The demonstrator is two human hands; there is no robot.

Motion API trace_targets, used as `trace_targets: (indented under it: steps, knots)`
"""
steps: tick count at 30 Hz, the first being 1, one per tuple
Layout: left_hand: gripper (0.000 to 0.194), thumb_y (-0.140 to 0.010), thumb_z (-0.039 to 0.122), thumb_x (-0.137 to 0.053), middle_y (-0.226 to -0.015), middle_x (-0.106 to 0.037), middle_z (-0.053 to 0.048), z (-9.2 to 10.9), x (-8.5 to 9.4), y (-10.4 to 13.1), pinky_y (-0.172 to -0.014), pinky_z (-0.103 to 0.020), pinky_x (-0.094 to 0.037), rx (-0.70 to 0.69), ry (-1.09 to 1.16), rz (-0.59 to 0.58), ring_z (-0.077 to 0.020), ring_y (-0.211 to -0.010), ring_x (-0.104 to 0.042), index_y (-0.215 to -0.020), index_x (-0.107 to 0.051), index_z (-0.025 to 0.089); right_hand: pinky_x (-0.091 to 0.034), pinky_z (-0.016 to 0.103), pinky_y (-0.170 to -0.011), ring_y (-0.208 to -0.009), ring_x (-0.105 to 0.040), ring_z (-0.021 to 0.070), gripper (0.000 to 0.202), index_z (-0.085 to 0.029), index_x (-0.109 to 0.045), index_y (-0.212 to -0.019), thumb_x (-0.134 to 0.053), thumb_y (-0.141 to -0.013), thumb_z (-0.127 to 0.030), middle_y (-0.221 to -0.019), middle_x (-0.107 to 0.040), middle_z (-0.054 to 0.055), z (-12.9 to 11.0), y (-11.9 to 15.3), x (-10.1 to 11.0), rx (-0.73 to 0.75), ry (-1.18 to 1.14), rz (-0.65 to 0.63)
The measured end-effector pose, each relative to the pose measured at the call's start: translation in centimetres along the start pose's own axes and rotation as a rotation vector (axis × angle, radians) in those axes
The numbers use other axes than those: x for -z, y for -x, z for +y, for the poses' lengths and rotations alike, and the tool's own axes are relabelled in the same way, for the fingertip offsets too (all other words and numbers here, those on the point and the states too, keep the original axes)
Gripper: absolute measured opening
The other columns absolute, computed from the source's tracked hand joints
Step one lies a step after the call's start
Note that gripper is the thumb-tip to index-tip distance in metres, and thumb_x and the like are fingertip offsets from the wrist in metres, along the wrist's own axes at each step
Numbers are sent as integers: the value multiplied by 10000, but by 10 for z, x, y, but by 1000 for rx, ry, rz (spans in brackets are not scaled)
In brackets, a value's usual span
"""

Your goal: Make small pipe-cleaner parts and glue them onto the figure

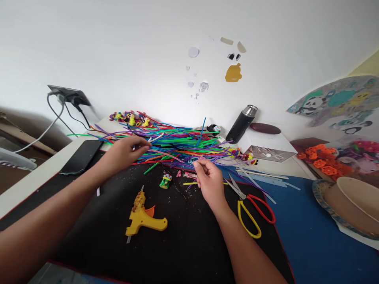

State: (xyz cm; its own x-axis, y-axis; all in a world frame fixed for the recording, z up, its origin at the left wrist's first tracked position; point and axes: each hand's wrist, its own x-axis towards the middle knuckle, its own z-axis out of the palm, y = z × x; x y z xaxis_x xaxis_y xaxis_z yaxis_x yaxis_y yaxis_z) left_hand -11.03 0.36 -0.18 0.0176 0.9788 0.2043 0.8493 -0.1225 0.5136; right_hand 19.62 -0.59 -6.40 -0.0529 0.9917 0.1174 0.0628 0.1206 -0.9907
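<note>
1. While both hands are up over the desk, the left hand seems to pinch a short white pipe cleaner at its fingertips.
2. The long way of this white piece runs from the left fingertips out to the right and a bit away from the person. The left hand is the nearer one. The piece looks like it forks, but it is too small to be sure.
3. From the right hand, the white piece is off to the left and farther away, with a gap between them.
4. The right hand has its fingers curled in and its thumb close to them. I cannot tell if it grips anything.
5. A pink pipe cleaner slants between the two hands. I cannot tell if it is held or just lies on the big heap of pipe cleaners behind.
6. Nearer the person, a yellow glue gun lies on the black mat. Scissors with red and yellow handles lie spread just right of the right hand.
</note>
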Motion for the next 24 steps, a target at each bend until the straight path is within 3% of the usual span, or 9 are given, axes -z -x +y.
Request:
trace_targets:
  steps: [6,12,18,24]
  knots:
    - [380,-1015,364,-512,-1121,-814,-136,19,-58,-47,-1040,-448,-553,-357,-166,-79,-333,-1126,-717,-1132,-841,216,-388,315,-614,-589,-541,178,271,-232,-774,-942,-619,-1039,-433,-659,-615,-8,3,14,-12,186,348,-177]
    - [215,-933,250,-662,-1072,-770,-126,31,-88,-71,-1085,-472,-520,-415,-250,-136,-335,-1116,-689,-1035,-850,231,-409,313,-662,-623,-619,194,257,-234,-801,-1014,-591,-1055,-375,-713,-703,21,3,17,-12,264,455,-231]
    - [187,-930,294,-638,-1037,-750,-137,23,-91,-81,-1031,-473,-541,-388,-259,-124,-353,-1093,-690,-928,-811,222,-388,317,-673,-652,-661,202,252,-238,-809,-1033,-595,-1080,-363,-725,-728,27,3,18,-14,294,505,-276]
    - [272,-999,401,-558,-1129,-788,-147,25,-61,-76,-1110,-487,-503,-369,-200,-59,-351,-1167,-695,-969,-756,216,-425,307,-685,-645,-657,195,229,-255,-808,-1029,-614,-1072,-369,-718,-727,13,-2,19,-14,249,454,-277]
